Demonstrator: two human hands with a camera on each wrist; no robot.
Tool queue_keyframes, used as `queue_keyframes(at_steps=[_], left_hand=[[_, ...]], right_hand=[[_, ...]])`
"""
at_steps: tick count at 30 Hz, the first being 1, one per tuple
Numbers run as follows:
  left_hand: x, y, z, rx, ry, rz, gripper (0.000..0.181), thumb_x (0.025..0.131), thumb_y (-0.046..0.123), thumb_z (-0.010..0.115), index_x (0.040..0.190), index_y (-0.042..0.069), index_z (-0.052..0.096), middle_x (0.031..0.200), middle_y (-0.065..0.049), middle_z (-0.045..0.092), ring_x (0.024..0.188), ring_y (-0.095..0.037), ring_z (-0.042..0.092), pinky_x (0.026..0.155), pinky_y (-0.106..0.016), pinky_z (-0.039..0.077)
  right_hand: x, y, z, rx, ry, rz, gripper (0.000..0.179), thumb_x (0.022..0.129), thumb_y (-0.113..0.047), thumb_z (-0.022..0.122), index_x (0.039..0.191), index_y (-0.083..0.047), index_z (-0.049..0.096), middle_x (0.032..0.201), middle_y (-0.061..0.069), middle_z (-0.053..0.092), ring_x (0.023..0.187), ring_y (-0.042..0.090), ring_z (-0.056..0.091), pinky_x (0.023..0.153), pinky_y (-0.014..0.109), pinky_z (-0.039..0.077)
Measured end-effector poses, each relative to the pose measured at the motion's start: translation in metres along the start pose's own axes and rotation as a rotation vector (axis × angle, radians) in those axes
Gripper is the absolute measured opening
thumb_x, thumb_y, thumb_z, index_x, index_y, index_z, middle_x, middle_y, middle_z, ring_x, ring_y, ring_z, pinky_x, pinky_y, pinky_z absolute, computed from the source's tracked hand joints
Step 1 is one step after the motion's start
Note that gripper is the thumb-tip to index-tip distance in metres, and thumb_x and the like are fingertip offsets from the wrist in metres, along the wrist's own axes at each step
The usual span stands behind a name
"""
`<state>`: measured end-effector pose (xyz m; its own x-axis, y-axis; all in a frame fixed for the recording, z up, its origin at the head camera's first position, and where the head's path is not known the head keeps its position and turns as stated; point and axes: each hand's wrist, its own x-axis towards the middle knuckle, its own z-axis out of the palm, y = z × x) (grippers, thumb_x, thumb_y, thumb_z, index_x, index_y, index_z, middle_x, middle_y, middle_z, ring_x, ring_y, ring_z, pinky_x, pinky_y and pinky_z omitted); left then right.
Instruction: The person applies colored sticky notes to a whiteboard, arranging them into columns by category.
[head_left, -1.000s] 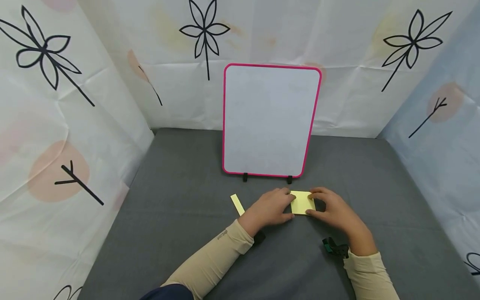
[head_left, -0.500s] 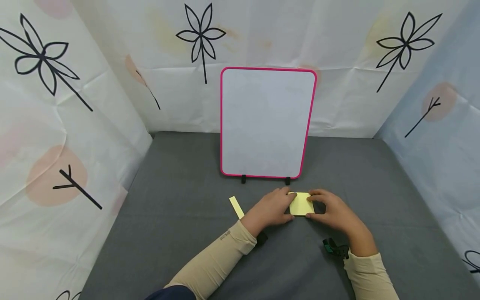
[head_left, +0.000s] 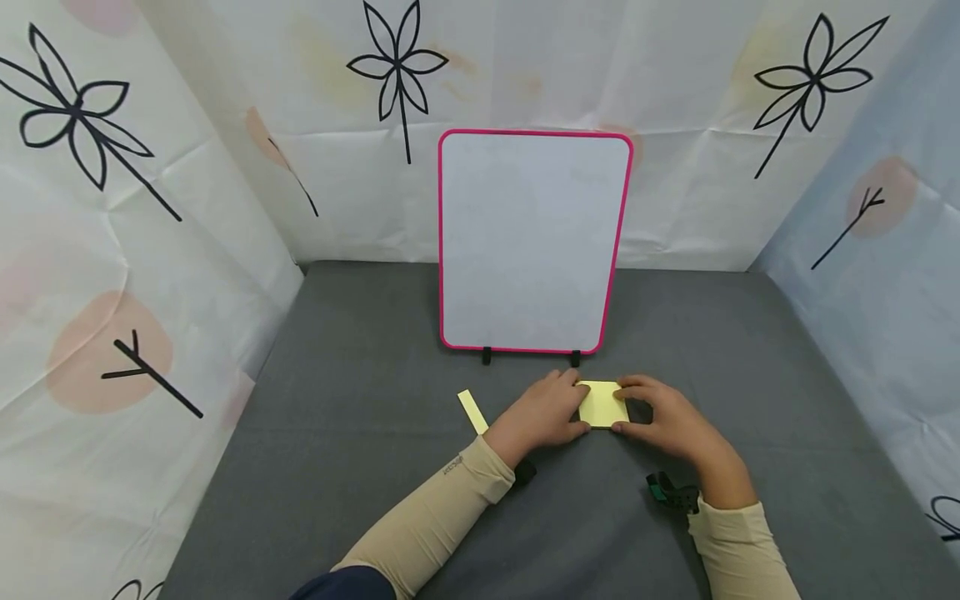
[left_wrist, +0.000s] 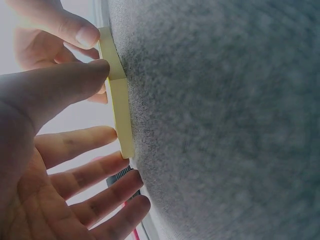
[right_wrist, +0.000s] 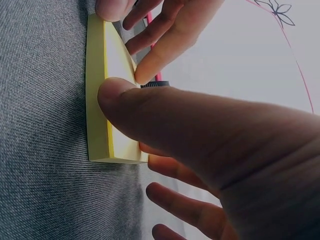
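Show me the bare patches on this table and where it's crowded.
The grey table is bare left of the yellow strip, out to the left cloth wall, and right of the right hand, out to the blue cloth wall. It is crowded at the yellow pad, with the left hand and right hand on its sides and the whiteboard close behind.

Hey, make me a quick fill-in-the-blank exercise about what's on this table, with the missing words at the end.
1. The left hand and right hand both touch a sticky-note pad whose color is ____.
2. The whiteboard has a frame that is ____.
3. The board's two small feet are colored ____.
4. A narrow strip lies partly hidden by the person's ____ arm.

Missing words: yellow; pink; black; left.
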<state>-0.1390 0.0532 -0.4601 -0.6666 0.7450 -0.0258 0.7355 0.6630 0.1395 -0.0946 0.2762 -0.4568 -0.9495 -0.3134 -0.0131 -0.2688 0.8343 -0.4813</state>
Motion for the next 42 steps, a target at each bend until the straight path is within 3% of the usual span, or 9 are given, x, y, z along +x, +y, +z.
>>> queue_keyframes(at_steps=[26,42], left_hand=[[-0.0021,-0.0031,-0.0038,-0.036,-0.014,0.010,0.052,0.094,0.048,0.059,0.135,0.017,0.059,0.138,-0.005,0.054,0.114,-0.019,0.056,0.094,-0.030,0.051],[-0.0011,-0.0054,-0.0028,-0.062,-0.007,0.024,0.047,0.095,0.044,0.058,0.133,0.016,0.061,0.134,-0.005,0.055,0.107,-0.018,0.056,0.089,-0.029,0.052]], right_hand=[[-0.0029,-0.0020,-0.0028,0.032,-0.010,-0.023,0.045,0.087,-0.031,0.075,0.122,-0.004,0.067,0.138,0.019,0.054,0.128,0.041,0.051,0.101,0.060,0.042],[-0.0007,-0.0015,-0.0016,0.057,0.002,-0.022,0.038,0.092,-0.029,0.070,0.120,-0.003,0.067,0.139,0.020,0.054,0.129,0.042,0.050,0.100,0.060,0.042]])
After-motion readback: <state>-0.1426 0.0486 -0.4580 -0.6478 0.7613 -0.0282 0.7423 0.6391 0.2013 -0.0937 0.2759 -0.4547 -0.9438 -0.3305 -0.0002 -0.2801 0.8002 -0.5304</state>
